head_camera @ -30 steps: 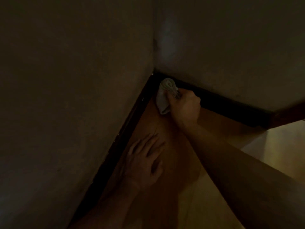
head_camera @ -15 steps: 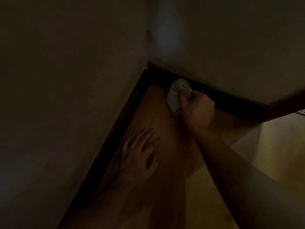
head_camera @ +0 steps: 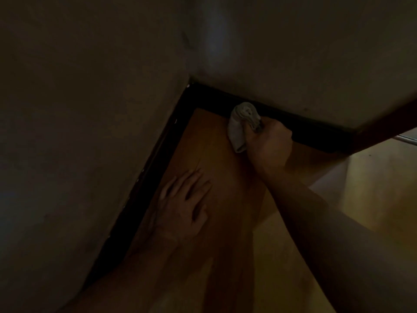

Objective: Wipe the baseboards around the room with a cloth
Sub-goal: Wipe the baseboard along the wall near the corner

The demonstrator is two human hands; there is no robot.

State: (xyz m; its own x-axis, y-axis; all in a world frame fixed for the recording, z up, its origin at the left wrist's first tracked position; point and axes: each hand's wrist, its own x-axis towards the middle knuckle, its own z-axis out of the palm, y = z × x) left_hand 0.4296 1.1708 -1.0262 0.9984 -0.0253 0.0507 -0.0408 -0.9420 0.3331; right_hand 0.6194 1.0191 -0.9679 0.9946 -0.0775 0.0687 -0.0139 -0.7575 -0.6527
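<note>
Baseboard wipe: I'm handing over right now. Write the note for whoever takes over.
Right hand grips the bunched grey cloth against the dark baseboard, just right of the corner.
Left hand lies flat on the wooden floor, holding nothing.
Done: too dim to tell which stretches are clean.
Left: likely continue rightward along this baseboard; check the left wall's baseboard too.

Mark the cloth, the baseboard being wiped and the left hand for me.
cloth [head_camera: 240, 125], head view, middle of the bunched pale fabric.
baseboard [head_camera: 320, 135], head view, bare stretch of its dark front face.
left hand [head_camera: 182, 208], head view, back of the hand.
</note>
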